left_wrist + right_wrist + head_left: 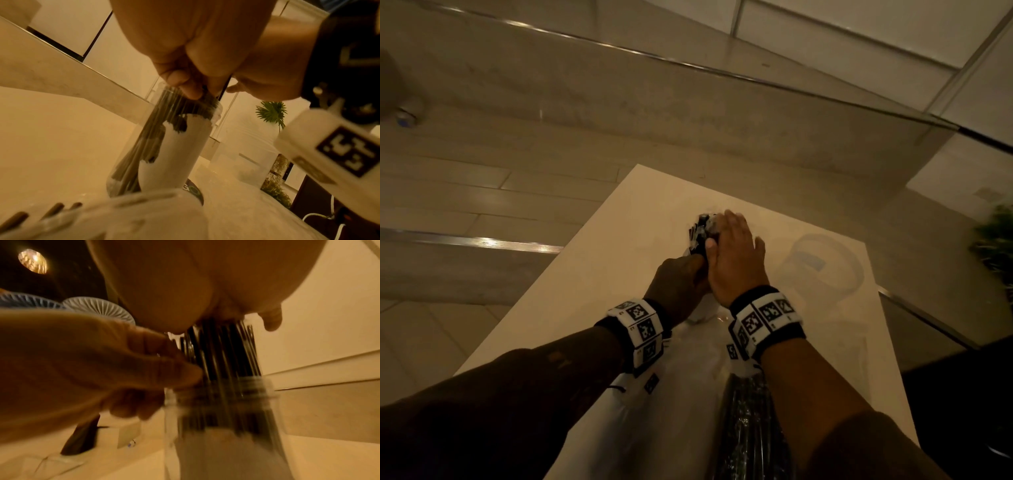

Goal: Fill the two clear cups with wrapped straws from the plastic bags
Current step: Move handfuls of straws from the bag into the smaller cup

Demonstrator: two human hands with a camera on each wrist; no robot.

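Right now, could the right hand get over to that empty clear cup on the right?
Probably yes. The empty cup stands just right of the right hand, with bare table between. That hand lies flat on the straws in the other cup, gripping nothing.

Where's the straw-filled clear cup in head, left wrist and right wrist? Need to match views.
Head: straw-filled clear cup at centre, mostly hidden behind both hands, dark straw tops showing.
Left wrist: centre, upright on the table, white label facing the camera.
Right wrist: lower centre-right, blurred, rim and straws showing.
Shared landmark: the right hand lying flat on the straw tops.
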